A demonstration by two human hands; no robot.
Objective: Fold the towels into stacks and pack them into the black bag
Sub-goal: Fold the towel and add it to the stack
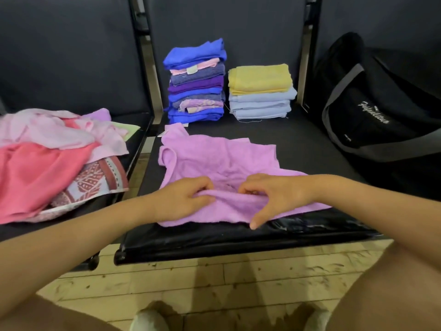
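- Lilac towel (222, 161) lies spread on the bench (310, 144), in front of the blue stack (196, 82).
- We pinch its near edge with left hand (183, 199) and right hand (272, 194), each grip closed on cloth, ready to fold.

A lilac towel (222, 161) is spread rumpled on the worktop; behind it, two folded stacks (196, 82) (260, 91) are set. The black bag (372, 108) is placed rightward.

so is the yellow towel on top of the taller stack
No, the yellow towel tops the shorter stack of pale blue towels; the taller stack beside it has a blue towel on top.
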